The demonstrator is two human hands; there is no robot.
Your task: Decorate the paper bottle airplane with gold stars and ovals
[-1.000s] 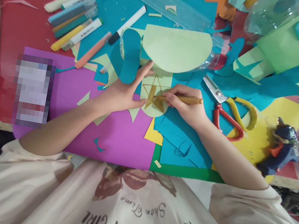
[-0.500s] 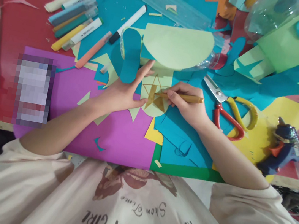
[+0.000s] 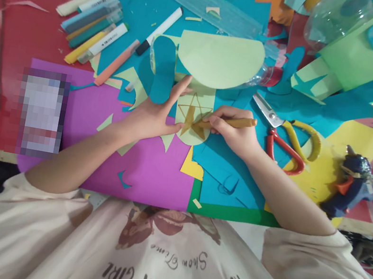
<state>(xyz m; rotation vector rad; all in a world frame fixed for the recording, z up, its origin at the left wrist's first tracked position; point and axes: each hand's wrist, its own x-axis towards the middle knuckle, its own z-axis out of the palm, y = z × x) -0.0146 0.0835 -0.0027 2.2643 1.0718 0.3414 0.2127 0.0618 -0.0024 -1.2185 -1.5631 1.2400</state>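
Note:
My right hand (image 3: 233, 131) is closed round a golden-brown marker (image 3: 238, 122), whose tip rests on a pale green paper piece (image 3: 204, 103) bearing a partly coloured star (image 3: 192, 117). My left hand (image 3: 156, 115) lies flat with fingers stretched out, pressing down the left edge of that green piece. A larger pale green half-round paper (image 3: 220, 60) sits on a clear plastic bottle just beyond the hands, next to a teal paper shape (image 3: 162, 70).
Several markers (image 3: 95, 22) lie at the upper left on the red table (image 3: 22, 24). Scissors (image 3: 288, 138) with yellow and red handles lie right of my right hand, and a dark glue gun (image 3: 353, 186) further right. Purple (image 3: 145, 166), teal, yellow and green paper sheets lie under my arms.
The marker's rear end has tilted slightly upward and its tip has shifted a little lower on the star. My left hand has stayed still.

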